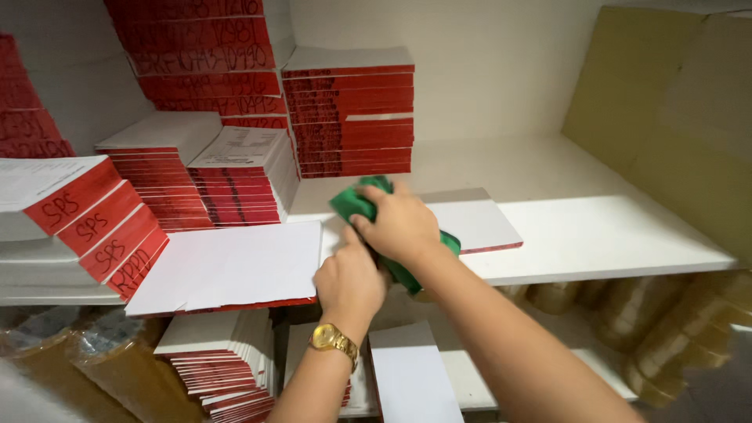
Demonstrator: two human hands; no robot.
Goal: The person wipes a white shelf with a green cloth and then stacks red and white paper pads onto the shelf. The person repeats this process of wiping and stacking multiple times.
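Cloth [356, 202] green | under right hand [401, 225] fingers [364, 225] | on shelf [595, 235]

Red-edged white booklet stacks [235, 176] piled on the white shelf [595, 235] at ten o'clock, brown tape rolls [666, 329] stored beneath at four o'clock, flat cardboard sheets [666, 102] leaned at two o'clock

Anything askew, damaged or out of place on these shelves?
No damage or spills show. The red-edged stack at far left leans, fanned out of square. A flat white pad overhangs the shelf edge beside the left hand.
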